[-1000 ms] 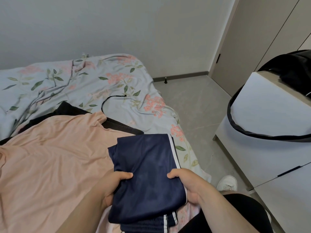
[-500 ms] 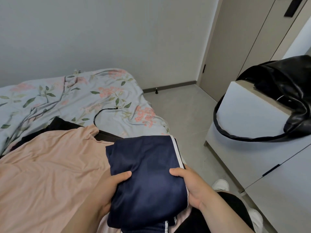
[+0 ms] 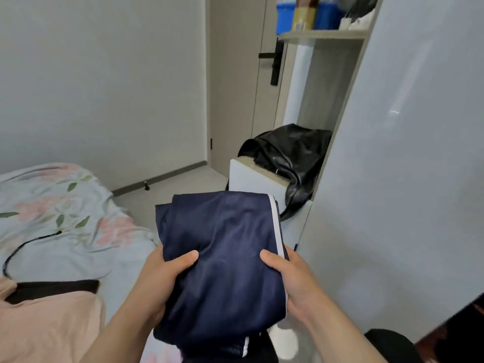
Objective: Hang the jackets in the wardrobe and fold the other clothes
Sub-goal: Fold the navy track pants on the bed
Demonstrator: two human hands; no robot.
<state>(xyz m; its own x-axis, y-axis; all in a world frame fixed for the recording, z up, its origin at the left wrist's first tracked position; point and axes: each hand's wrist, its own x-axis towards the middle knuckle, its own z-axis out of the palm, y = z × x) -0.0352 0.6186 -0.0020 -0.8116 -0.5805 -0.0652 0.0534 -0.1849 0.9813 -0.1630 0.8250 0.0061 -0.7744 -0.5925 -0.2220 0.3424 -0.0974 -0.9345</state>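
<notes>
A folded navy garment with a white side stripe (image 3: 225, 252) is held up in the air between both hands, clear of the bed. My left hand (image 3: 159, 279) grips its left edge, thumb on top. My right hand (image 3: 290, 279) grips the striped right edge, thumb on top as well. A peach shirt (image 3: 47, 328) lies spread on the bed at lower left, over a black garment (image 3: 55, 286) whose edge shows. A black leather jacket (image 3: 290, 155) lies crumpled on the low white cabinet (image 3: 248, 176) ahead.
The bed with floral sheet (image 3: 52, 218) fills the left. A tall pale wardrobe door (image 3: 408, 179) stands close on the right. Above the cabinet is a shelf (image 3: 322, 35) with blue containers. A closed door with a black handle (image 3: 272, 58) is behind.
Both hands lifted the folded navy garment off the bed and carried it right, towards the cabinet. The view swung up and to the right.
</notes>
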